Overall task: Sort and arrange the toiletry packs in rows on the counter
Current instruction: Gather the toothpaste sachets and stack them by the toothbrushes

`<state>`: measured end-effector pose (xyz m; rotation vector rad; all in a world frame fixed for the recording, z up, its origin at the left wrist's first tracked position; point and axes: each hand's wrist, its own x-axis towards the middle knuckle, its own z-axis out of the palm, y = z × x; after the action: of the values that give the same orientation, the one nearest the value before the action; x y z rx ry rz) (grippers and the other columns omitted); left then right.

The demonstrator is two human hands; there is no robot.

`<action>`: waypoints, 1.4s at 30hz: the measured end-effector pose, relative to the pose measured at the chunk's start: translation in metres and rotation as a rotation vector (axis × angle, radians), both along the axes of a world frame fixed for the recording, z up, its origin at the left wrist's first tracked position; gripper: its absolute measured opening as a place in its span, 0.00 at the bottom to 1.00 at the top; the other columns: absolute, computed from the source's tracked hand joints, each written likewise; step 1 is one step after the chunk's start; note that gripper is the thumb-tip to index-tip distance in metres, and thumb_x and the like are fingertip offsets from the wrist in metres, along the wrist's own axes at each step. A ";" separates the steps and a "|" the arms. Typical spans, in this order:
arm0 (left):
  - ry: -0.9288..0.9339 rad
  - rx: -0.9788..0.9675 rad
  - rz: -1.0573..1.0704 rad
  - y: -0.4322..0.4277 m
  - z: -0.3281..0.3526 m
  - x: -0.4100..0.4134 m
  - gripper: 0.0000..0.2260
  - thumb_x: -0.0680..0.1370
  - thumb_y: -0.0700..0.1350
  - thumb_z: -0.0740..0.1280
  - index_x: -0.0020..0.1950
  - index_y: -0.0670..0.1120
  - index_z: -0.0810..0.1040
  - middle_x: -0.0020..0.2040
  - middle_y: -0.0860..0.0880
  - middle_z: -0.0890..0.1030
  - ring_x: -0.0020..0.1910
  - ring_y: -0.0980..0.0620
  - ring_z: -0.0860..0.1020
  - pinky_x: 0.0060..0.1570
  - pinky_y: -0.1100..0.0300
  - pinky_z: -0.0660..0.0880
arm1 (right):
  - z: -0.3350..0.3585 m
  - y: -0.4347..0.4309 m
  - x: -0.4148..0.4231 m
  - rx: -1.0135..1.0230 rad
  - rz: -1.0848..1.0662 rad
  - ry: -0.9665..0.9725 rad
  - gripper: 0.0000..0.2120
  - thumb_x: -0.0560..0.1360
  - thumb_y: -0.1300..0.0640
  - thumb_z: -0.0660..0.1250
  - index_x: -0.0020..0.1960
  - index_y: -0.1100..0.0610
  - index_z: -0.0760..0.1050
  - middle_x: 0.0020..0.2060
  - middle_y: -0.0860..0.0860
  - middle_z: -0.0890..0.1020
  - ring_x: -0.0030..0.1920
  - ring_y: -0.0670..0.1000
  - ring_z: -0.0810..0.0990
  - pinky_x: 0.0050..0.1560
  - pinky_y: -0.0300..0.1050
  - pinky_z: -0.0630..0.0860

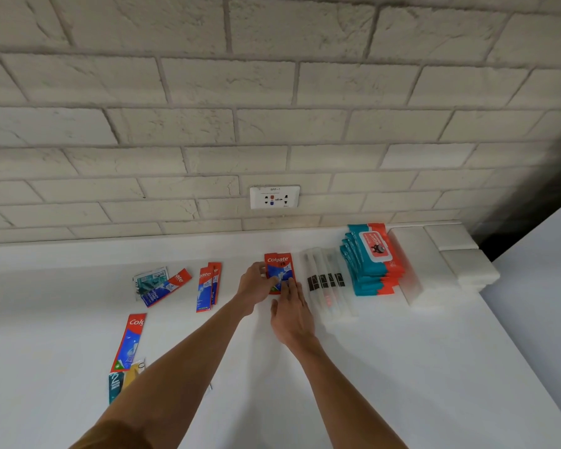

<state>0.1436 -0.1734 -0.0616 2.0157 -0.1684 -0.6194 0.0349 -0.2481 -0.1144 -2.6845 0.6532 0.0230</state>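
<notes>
Colgate pack [277, 265] at counter [370, 367] centre, toothbrush packs [326, 280] at its 3 o'clock. Grip: left hand [255, 283] pinches pack's left edge; right hand [290, 307] presses flat, fingers straight. Risk: uneven push skews pack (glossy sleeve likely slides), breaking row.

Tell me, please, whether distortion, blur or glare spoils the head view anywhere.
Head view: the wide lens bows the brick wall; light is soft, without glare; the held Colgate pack reads sharp; the clear toothbrush packs wash out against the white counter.
</notes>
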 end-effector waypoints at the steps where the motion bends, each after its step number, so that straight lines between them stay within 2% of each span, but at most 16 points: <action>1: -0.001 -0.001 0.002 0.000 0.000 0.000 0.23 0.80 0.42 0.72 0.74 0.46 0.71 0.68 0.47 0.79 0.59 0.52 0.79 0.55 0.58 0.79 | 0.000 0.000 0.000 0.005 -0.003 0.008 0.32 0.89 0.46 0.54 0.86 0.59 0.49 0.85 0.57 0.55 0.85 0.57 0.51 0.80 0.48 0.48; 7: -0.012 0.002 -0.018 -0.001 0.002 -0.001 0.23 0.81 0.43 0.71 0.74 0.46 0.71 0.69 0.46 0.79 0.63 0.49 0.79 0.57 0.56 0.79 | 0.002 0.003 0.003 -0.002 -0.005 0.035 0.33 0.88 0.45 0.54 0.86 0.59 0.47 0.85 0.57 0.54 0.85 0.58 0.51 0.83 0.52 0.53; 11: -0.046 0.027 -0.021 0.005 0.005 -0.001 0.24 0.81 0.43 0.71 0.76 0.46 0.69 0.71 0.47 0.77 0.65 0.48 0.79 0.52 0.59 0.78 | 0.007 0.003 0.001 -0.034 -0.002 0.013 0.33 0.88 0.45 0.54 0.86 0.60 0.48 0.85 0.58 0.55 0.85 0.58 0.53 0.83 0.53 0.53; 13: -0.125 0.069 -0.023 0.015 0.003 0.001 0.24 0.81 0.42 0.70 0.77 0.46 0.69 0.71 0.47 0.76 0.65 0.47 0.78 0.52 0.60 0.77 | 0.009 0.005 0.000 -0.043 0.011 -0.021 0.32 0.88 0.46 0.54 0.86 0.61 0.50 0.85 0.58 0.56 0.85 0.58 0.53 0.83 0.52 0.53; 15: -0.267 0.126 -0.019 0.030 0.000 0.005 0.21 0.81 0.40 0.70 0.74 0.45 0.72 0.69 0.47 0.78 0.63 0.47 0.79 0.55 0.59 0.77 | 0.009 0.010 -0.003 -0.055 0.028 -0.085 0.30 0.88 0.48 0.56 0.84 0.62 0.56 0.83 0.59 0.61 0.84 0.58 0.58 0.82 0.52 0.57; 17: -0.400 0.180 0.024 0.051 -0.002 0.009 0.17 0.81 0.40 0.70 0.69 0.45 0.76 0.63 0.47 0.81 0.61 0.46 0.80 0.58 0.55 0.79 | 0.007 0.019 -0.008 -0.099 0.058 -0.171 0.28 0.86 0.49 0.62 0.81 0.62 0.66 0.79 0.60 0.70 0.80 0.59 0.67 0.78 0.51 0.65; 20: -0.471 0.292 0.110 0.088 -0.005 0.014 0.14 0.82 0.42 0.68 0.67 0.46 0.78 0.62 0.47 0.81 0.61 0.45 0.79 0.59 0.50 0.79 | 0.001 0.040 -0.018 -0.110 0.137 -0.265 0.24 0.84 0.51 0.66 0.77 0.59 0.72 0.76 0.58 0.74 0.78 0.56 0.72 0.75 0.50 0.71; 22: -0.441 0.390 0.141 0.113 -0.012 0.016 0.15 0.82 0.44 0.69 0.68 0.46 0.77 0.64 0.44 0.79 0.63 0.42 0.78 0.59 0.45 0.80 | -0.004 0.053 -0.026 -0.096 0.186 -0.274 0.23 0.85 0.51 0.63 0.77 0.58 0.72 0.77 0.56 0.74 0.78 0.55 0.71 0.75 0.50 0.72; 25: -0.354 0.491 0.134 0.140 -0.026 0.015 0.20 0.78 0.47 0.74 0.68 0.44 0.76 0.66 0.41 0.76 0.67 0.38 0.73 0.63 0.42 0.77 | -0.018 0.066 -0.040 -0.113 0.223 -0.258 0.24 0.87 0.48 0.54 0.78 0.57 0.71 0.78 0.55 0.71 0.80 0.54 0.68 0.76 0.53 0.73; 28: -0.330 0.472 0.158 0.151 -0.031 0.015 0.22 0.75 0.45 0.78 0.66 0.43 0.77 0.64 0.41 0.79 0.63 0.39 0.76 0.61 0.44 0.78 | -0.029 0.070 -0.050 -0.124 0.236 -0.248 0.26 0.88 0.47 0.49 0.82 0.56 0.65 0.82 0.52 0.64 0.84 0.51 0.58 0.82 0.53 0.63; 31: -0.245 0.413 0.221 0.158 -0.032 0.018 0.25 0.71 0.45 0.81 0.66 0.43 0.78 0.58 0.42 0.84 0.57 0.42 0.82 0.54 0.47 0.81 | -0.027 0.069 -0.053 -0.124 0.230 -0.248 0.26 0.88 0.46 0.49 0.83 0.55 0.64 0.83 0.51 0.63 0.84 0.51 0.56 0.82 0.52 0.62; 33: -0.175 0.382 0.263 0.161 -0.034 0.020 0.26 0.71 0.45 0.82 0.65 0.43 0.78 0.56 0.42 0.84 0.56 0.42 0.82 0.54 0.47 0.80 | -0.026 0.069 -0.053 -0.126 0.229 -0.239 0.26 0.88 0.46 0.49 0.83 0.55 0.64 0.83 0.51 0.63 0.84 0.50 0.56 0.82 0.52 0.62; 35: -0.145 0.385 0.273 0.162 -0.033 0.020 0.23 0.71 0.45 0.81 0.63 0.43 0.78 0.55 0.41 0.84 0.56 0.41 0.82 0.53 0.48 0.80 | -0.025 0.068 -0.054 -0.111 0.225 -0.232 0.26 0.89 0.46 0.49 0.83 0.54 0.63 0.83 0.51 0.63 0.84 0.50 0.56 0.82 0.52 0.62; 39: -0.172 0.552 0.154 0.156 -0.023 0.024 0.12 0.75 0.45 0.78 0.52 0.39 0.83 0.51 0.41 0.85 0.51 0.41 0.83 0.45 0.53 0.79 | -0.025 0.069 -0.054 -0.097 0.216 -0.244 0.26 0.88 0.46 0.50 0.83 0.54 0.63 0.83 0.50 0.63 0.84 0.49 0.56 0.82 0.51 0.61; 41: -0.188 0.621 0.116 0.153 -0.021 0.026 0.13 0.75 0.46 0.78 0.52 0.39 0.82 0.55 0.39 0.83 0.54 0.40 0.81 0.49 0.47 0.82 | -0.026 0.069 -0.054 -0.099 0.209 -0.262 0.25 0.88 0.47 0.52 0.83 0.54 0.64 0.82 0.50 0.65 0.84 0.50 0.58 0.82 0.51 0.61; 42: -0.190 0.651 0.116 0.150 -0.021 0.028 0.14 0.75 0.44 0.77 0.55 0.38 0.80 0.60 0.38 0.81 0.58 0.39 0.79 0.54 0.44 0.82 | -0.027 0.069 -0.054 -0.101 0.206 -0.269 0.25 0.88 0.47 0.53 0.83 0.54 0.65 0.82 0.50 0.65 0.84 0.50 0.59 0.82 0.50 0.61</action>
<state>0.1713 -0.0232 -0.0822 2.6921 0.0497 -0.4379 -0.0196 -0.1786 -0.1411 -2.7700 0.3015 -0.3189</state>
